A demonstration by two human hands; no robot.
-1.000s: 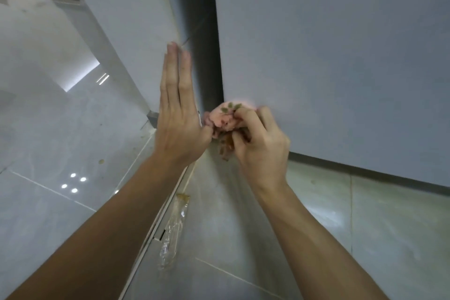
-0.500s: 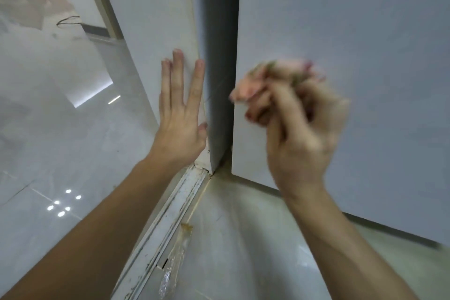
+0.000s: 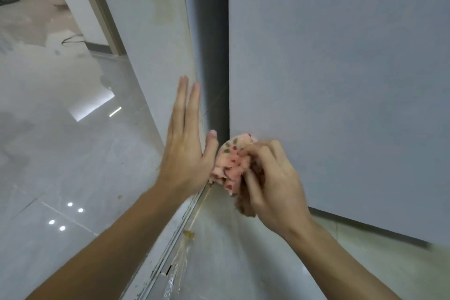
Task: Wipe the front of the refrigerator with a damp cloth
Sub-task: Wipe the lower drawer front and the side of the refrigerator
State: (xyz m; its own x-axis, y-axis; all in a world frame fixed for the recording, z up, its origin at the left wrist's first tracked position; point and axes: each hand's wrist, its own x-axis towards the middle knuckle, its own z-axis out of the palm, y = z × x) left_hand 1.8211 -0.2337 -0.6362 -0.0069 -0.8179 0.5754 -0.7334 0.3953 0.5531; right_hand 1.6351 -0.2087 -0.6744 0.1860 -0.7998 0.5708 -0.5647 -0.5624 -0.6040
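Right grip (image 3: 275,178) clutches bunched pink dotted cloth (image 3: 231,161) at fridge door (image 3: 341,80) corner; left grip (image 3: 185,153) flat, fingers straight.

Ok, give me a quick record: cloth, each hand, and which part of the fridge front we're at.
cloth: pink spotted cloth, bunched, at the lower left corner of the refrigerator front
right hand: grips the cloth at that corner
left hand: fingers straight, flat by the wall edge; contact unclear
gap: dark slot between wall and refrigerator
floor: plastic wrap scrap near the sill
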